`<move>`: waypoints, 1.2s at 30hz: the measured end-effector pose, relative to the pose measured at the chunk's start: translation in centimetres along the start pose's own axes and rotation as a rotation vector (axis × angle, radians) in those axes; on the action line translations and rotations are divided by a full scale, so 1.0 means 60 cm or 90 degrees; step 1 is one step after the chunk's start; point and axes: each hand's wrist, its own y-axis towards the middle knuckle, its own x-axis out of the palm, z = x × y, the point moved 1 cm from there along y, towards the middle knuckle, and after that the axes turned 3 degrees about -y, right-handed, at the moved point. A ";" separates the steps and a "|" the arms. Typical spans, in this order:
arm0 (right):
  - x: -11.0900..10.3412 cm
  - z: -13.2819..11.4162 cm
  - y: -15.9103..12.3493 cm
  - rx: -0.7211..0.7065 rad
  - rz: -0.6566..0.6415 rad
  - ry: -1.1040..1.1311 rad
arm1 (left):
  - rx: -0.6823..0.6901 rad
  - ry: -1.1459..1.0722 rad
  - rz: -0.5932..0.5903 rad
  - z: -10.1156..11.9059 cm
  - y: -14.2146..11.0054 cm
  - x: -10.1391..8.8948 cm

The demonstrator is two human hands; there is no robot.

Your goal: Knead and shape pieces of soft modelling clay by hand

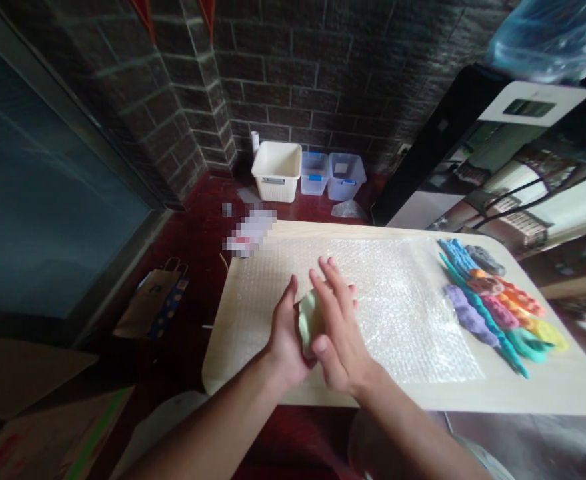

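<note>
A lump of pale green modelling clay is sandwiched between my two palms, above the near part of the table. My left hand cups it from the left and below, with the thumb pointing up. Laid across its right side is my right hand, fingers stretched out and palm pressed against it. Much of the clay is hidden behind the right hand. Under my hands lies a sheet of bubble wrap.
Twisted clay strips in several colours, such as a purple piece, lie on the right of the pale table. A white bin and two clear boxes stand by the brick wall. A paper bag is left.
</note>
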 end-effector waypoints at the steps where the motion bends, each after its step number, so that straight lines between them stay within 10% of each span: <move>1: -0.003 0.009 -0.001 0.037 0.062 0.038 | 0.014 -0.021 0.028 0.013 0.000 -0.003; 4: 0.000 0.032 -0.002 0.234 0.207 0.237 | 0.169 0.061 0.080 0.033 -0.003 -0.008; 9: 0.027 0.029 0.001 0.490 0.028 0.623 | 0.374 0.439 -0.006 0.018 -0.010 -0.013; 13: 0.020 0.043 0.006 0.601 0.105 0.707 | 0.464 0.451 0.188 0.034 -0.001 -0.034; 15: 0.010 0.055 0.008 0.618 0.134 0.726 | 0.391 0.491 0.249 0.044 0.008 -0.044; 19: -0.003 0.062 0.012 0.601 0.143 0.723 | 0.195 0.522 0.121 0.043 0.018 -0.051; 36: -0.040 0.073 0.018 0.472 0.114 0.516 | 0.255 0.539 0.053 0.036 0.016 -0.048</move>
